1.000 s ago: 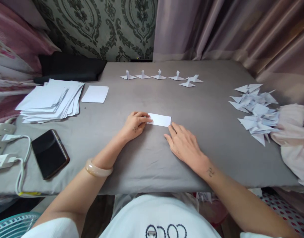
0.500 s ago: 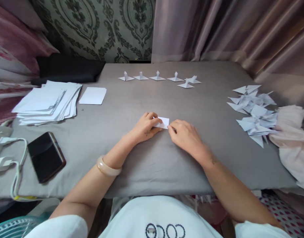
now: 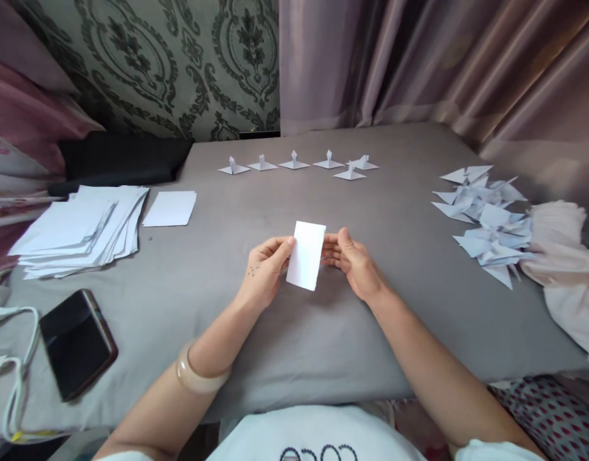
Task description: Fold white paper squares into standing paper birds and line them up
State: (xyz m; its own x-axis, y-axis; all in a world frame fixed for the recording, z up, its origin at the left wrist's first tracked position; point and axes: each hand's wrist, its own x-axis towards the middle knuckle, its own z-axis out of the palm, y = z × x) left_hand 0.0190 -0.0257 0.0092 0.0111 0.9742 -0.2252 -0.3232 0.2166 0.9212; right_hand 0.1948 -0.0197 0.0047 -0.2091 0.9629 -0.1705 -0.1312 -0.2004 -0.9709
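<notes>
A folded sheet of white paper (image 3: 306, 256), now a tall rectangle, is held up over the grey cloth. My left hand (image 3: 268, 266) pinches its left edge, thumb in front and fingers behind. At its right edge, my right hand (image 3: 355, 259) has the thumb raised and the fingers stretched out. Those fingertips reach the paper's edge or pass just behind it; whether they touch cannot be made out.
Several folded paper pieces (image 3: 294, 161) stand in a row at the back. More folded paper (image 3: 491, 218) is heaped at right beside pale fabric (image 3: 558, 250). At left are a paper stack (image 3: 78, 230), square sheets (image 3: 170, 209), a phone (image 3: 78, 344) and white cables (image 3: 23, 378).
The folded paper has been lifted off the cloth and turned upright. My right hand has let go of its corner and opened. The camera view has shifted slightly.
</notes>
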